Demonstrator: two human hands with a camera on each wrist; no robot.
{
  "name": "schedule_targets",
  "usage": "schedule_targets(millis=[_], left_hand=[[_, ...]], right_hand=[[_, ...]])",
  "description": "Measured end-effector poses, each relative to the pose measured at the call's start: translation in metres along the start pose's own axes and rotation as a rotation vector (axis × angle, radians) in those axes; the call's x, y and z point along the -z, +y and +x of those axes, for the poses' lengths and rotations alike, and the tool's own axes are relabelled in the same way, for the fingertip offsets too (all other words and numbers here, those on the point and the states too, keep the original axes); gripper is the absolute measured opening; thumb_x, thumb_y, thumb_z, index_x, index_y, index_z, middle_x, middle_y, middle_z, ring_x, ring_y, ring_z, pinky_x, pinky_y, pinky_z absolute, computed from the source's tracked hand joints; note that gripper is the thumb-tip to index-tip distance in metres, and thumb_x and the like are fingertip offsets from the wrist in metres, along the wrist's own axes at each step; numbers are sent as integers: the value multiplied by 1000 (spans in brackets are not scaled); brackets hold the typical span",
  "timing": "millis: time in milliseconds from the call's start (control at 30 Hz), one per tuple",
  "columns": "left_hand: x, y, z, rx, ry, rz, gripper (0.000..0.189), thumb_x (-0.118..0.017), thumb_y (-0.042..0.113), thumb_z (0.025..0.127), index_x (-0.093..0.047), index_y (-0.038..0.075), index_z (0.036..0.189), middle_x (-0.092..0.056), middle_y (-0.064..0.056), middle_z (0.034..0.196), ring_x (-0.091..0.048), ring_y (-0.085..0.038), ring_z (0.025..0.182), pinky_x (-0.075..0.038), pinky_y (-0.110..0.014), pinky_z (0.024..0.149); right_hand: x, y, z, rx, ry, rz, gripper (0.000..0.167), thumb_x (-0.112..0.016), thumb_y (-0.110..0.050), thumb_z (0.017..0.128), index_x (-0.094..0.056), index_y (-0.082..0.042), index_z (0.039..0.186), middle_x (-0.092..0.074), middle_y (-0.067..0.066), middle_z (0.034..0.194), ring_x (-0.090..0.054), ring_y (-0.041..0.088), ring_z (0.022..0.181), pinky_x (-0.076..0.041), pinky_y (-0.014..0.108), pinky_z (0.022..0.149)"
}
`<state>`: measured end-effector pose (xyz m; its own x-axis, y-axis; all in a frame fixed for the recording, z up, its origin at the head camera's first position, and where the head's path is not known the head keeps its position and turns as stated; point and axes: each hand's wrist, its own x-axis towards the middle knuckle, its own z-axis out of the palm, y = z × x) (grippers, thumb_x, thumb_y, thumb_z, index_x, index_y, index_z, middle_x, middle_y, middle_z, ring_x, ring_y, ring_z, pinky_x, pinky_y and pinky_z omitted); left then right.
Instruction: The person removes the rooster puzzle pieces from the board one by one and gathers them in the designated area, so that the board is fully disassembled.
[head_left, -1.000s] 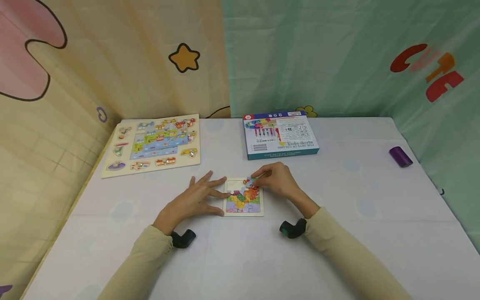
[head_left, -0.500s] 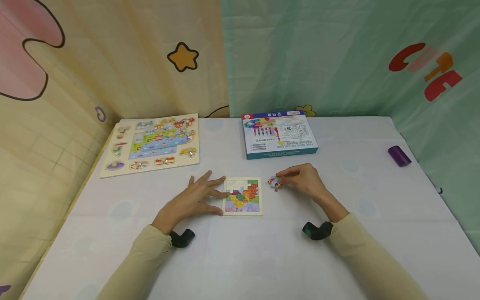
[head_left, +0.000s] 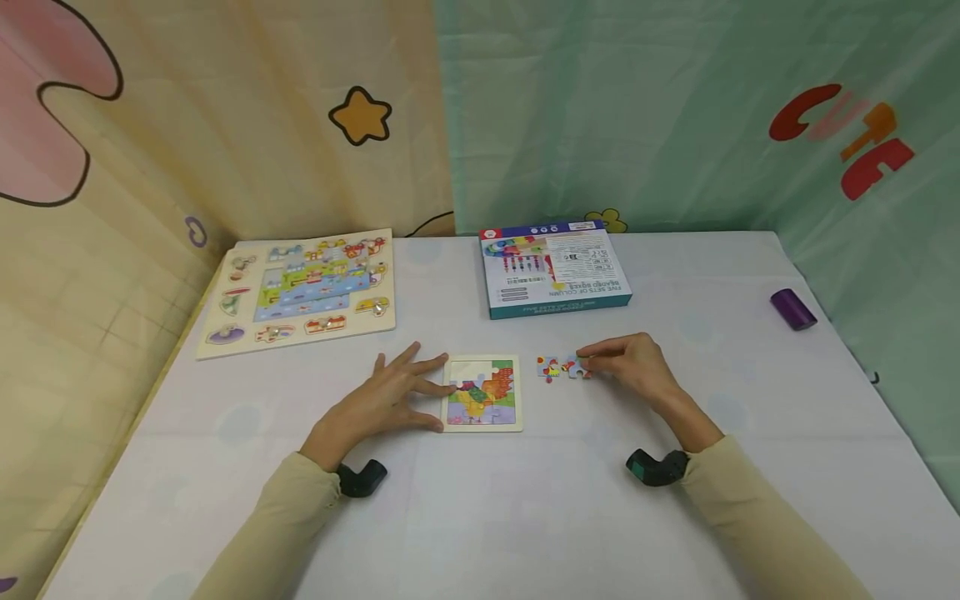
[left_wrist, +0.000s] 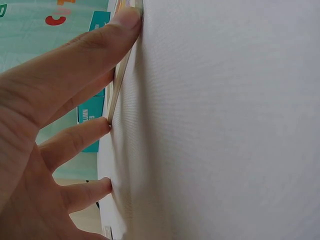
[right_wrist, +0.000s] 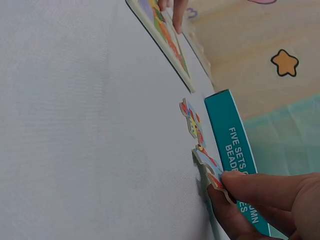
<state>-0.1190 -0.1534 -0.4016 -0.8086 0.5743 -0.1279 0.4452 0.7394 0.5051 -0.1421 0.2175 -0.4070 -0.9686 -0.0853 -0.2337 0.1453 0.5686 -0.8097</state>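
Observation:
A square jigsaw puzzle in a pale tray [head_left: 519, 400] lies mid-table; its colourful picture has a bare pale patch at the upper left. My left hand [head_left: 390, 398] spreads its straight fingers along the tray's left side, thumb at the near corner and a fingertip over the rim. Right of the tray, my right hand [head_left: 633, 367] pinches a blue and red puzzle piece [right_wrist: 207, 162] between thumb and fingers, tilted just above or touching the cloth. Beside it another puzzle piece [head_left: 548, 367] lies flat on the cloth, between the tray and my right hand.
A large wooden knob-puzzle board [head_left: 300, 292] lies at the back left. A boxed bead set [head_left: 555, 271] rests at the back centre, beyond the pieces. A purple cylinder [head_left: 792, 309] lies at the far right. Curtains [head_left: 600, 108] stand behind the table.
My right hand has moved right, from above the puzzle tray to the cloth beside it. One piece now lies there, another is in my fingers. My left hand stays at the tray.

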Motion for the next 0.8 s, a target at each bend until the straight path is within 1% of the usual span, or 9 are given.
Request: schedule_targets(millis=[133,300,500,600,800], left_hand=[[0,0,0,5,-1,-6,58,-88,39,69,-71,24,122,-42,-4,152,-11,-44,147,-3,-79,103],[-1,-1,0,0,10,1,58,-88,39,68,-72,24,122,-43,-5,152,-13,-45,147,-4,-79,103],[-1,-1,0,-12,21,14,59,-88,40,67,-72,23,121,-44,-5,151,-14,-45,146,-6,-79,103],[-1,-1,0,-16,24,21,58,-88,40,68,-72,23,121,-45,-5,151,-15,-46,146,-6,-80,102],[-1,-1,0,-14,22,22,58,-88,40,68,-72,23,121,-44,-5,151,-15,-46,146,-6,-79,102]], right_hand=[[-2,0,1,6,12,-20,21,-71,-17,88,-78,-6,106,-71,13,114,-58,26,111,-44,30,81],[-4,-2,1,23,36,-85,20,-72,-18,89,-78,-8,105,-72,12,111,-60,26,109,-47,31,80],[-6,-4,1,66,65,-162,18,-74,-17,87,-79,-6,102,-73,13,107,-64,26,99,-49,29,71],[-6,-5,1,73,71,-177,17,-75,-16,86,-79,-6,100,-73,14,105,-63,26,97,-48,28,69],[-7,-8,1,73,73,-192,16,-75,-16,85,-80,-7,97,-74,13,102,-64,25,94,-47,29,69]])
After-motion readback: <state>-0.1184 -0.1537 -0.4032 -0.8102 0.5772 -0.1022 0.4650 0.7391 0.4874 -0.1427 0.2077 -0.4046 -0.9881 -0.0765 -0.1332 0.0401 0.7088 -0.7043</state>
